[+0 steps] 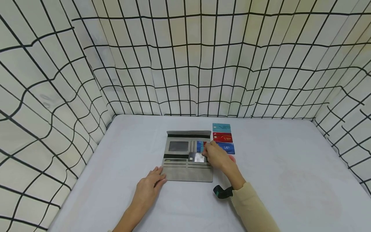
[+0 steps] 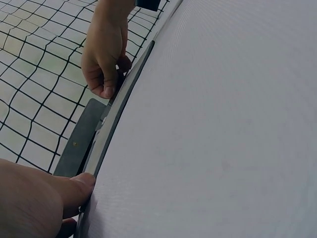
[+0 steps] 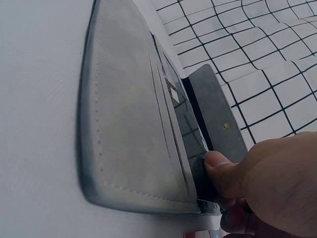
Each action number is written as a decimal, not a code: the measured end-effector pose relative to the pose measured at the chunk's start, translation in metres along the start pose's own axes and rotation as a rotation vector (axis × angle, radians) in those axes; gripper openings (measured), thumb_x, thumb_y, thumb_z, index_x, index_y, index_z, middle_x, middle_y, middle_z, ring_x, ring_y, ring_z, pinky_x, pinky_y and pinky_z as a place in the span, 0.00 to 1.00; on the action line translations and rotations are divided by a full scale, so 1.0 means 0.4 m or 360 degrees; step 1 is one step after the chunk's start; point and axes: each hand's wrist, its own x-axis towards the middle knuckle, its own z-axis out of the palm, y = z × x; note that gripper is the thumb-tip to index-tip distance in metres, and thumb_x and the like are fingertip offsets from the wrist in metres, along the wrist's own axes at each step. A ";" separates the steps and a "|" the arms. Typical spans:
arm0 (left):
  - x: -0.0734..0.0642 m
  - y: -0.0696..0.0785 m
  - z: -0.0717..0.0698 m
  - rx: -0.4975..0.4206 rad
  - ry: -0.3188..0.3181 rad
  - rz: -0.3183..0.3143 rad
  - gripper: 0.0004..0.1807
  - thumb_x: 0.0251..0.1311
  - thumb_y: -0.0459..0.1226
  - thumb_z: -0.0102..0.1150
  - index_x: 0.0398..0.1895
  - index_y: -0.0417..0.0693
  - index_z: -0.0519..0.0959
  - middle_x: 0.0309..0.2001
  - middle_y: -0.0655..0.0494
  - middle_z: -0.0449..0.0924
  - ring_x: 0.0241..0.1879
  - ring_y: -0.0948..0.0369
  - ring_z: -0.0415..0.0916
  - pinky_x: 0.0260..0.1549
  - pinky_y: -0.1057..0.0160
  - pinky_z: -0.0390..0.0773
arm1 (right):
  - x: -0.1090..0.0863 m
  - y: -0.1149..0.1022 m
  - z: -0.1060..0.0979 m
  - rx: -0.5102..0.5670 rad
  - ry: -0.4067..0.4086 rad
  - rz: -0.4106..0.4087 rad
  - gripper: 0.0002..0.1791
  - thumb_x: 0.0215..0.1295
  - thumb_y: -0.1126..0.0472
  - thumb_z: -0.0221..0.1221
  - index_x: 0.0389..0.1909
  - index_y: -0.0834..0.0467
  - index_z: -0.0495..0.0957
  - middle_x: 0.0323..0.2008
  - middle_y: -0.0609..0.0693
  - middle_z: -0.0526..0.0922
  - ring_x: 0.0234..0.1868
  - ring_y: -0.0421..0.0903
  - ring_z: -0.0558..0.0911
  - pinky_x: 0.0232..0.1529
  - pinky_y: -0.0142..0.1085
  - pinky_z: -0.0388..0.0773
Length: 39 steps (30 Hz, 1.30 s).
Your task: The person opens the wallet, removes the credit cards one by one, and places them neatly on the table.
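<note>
A grey wallet lies unfolded on the white table, with a clear window and card slots inside. My right hand pinches the right end of a dark grey card, which lies along a slot on the wallet's right half. In the right wrist view, my thumb presses on this dark card near the slot's end. Blue and red cards show just above, partly covered by my fingers. My left hand rests at the wallet's lower left edge, fingers extended and touching it.
Right of the wallet lie a teal card, a red VIP card and a blue VIP card in a column. Something red peeks out behind my right wrist. A black grid net encloses the table's back and sides.
</note>
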 end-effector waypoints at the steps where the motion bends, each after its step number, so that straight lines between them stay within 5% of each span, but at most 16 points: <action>1: 0.000 0.000 0.000 0.0002 0.0001 -0.0001 0.11 0.59 0.32 0.69 0.44 0.39 0.87 0.59 0.42 0.81 0.63 0.45 0.77 0.64 0.47 0.73 | 0.001 0.000 0.000 0.0011 -0.0007 0.0002 0.07 0.71 0.59 0.61 0.44 0.58 0.79 0.37 0.51 0.76 0.38 0.46 0.75 0.46 0.38 0.85; 7: -0.001 -0.001 0.000 0.0011 0.0006 0.0007 0.10 0.59 0.32 0.69 0.44 0.39 0.87 0.59 0.42 0.81 0.62 0.45 0.78 0.64 0.47 0.73 | 0.007 0.004 -0.011 0.0133 -0.0109 0.0012 0.06 0.70 0.59 0.62 0.43 0.56 0.78 0.32 0.48 0.79 0.35 0.44 0.77 0.39 0.34 0.83; 13: 0.000 0.000 -0.001 -0.0002 0.0011 0.0008 0.10 0.58 0.32 0.69 0.44 0.39 0.87 0.59 0.42 0.81 0.62 0.45 0.78 0.64 0.46 0.73 | 0.004 0.009 -0.029 0.0254 -0.0178 -0.0004 0.10 0.64 0.63 0.67 0.46 0.58 0.82 0.38 0.50 0.84 0.39 0.45 0.79 0.48 0.38 0.87; 29: 0.001 0.000 -0.002 0.0011 -0.0006 -0.0016 0.11 0.59 0.32 0.69 0.44 0.40 0.87 0.59 0.42 0.81 0.63 0.45 0.77 0.64 0.47 0.73 | 0.007 0.006 -0.033 0.0277 0.0047 0.0004 0.13 0.67 0.63 0.64 0.51 0.57 0.79 0.48 0.54 0.83 0.49 0.49 0.82 0.55 0.44 0.86; 39: 0.000 -0.001 -0.001 0.0023 0.0003 0.0002 0.10 0.59 0.32 0.69 0.44 0.39 0.87 0.59 0.42 0.81 0.62 0.45 0.78 0.64 0.47 0.73 | -0.008 0.020 -0.061 0.0397 0.0019 0.0023 0.13 0.67 0.60 0.65 0.51 0.55 0.78 0.46 0.53 0.85 0.46 0.48 0.82 0.54 0.44 0.86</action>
